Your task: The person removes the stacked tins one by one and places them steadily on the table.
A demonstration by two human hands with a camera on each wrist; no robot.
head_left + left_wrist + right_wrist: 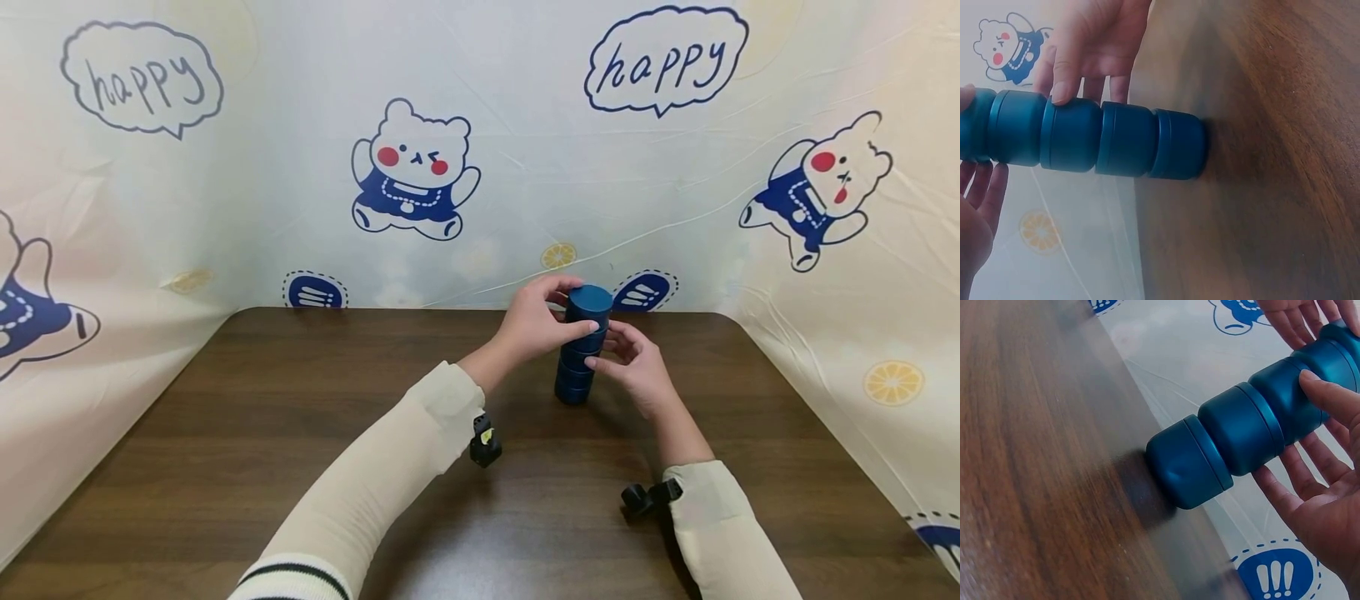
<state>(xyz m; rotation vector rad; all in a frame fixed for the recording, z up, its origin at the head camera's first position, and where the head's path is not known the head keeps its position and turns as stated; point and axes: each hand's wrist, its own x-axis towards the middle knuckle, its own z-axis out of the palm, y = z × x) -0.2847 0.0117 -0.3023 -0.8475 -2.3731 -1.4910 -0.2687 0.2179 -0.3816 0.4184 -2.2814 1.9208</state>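
Observation:
A column of several blue lidded tins (576, 364) stands on the table, one tin on top of another, leaning slightly. My left hand (534, 315) grips the top tin (590, 300), thumb across its front and fingers behind. Lower down, my right hand (637, 367) holds the middle of the column from the right side. In the left wrist view the right thumb presses a middle tin (1071, 134). The right wrist view shows the right fingers curved around the column, and the bottom tin (1188, 464) has a small dent in its side.
The brown wooden table (300, 467) spreads around the column, which is near its back edge. Behind and beside it hangs a pale cloth (525, 167) printed with bears, lemon slices and "happy" bubbles. Black wrist cameras are strapped at both sleeves.

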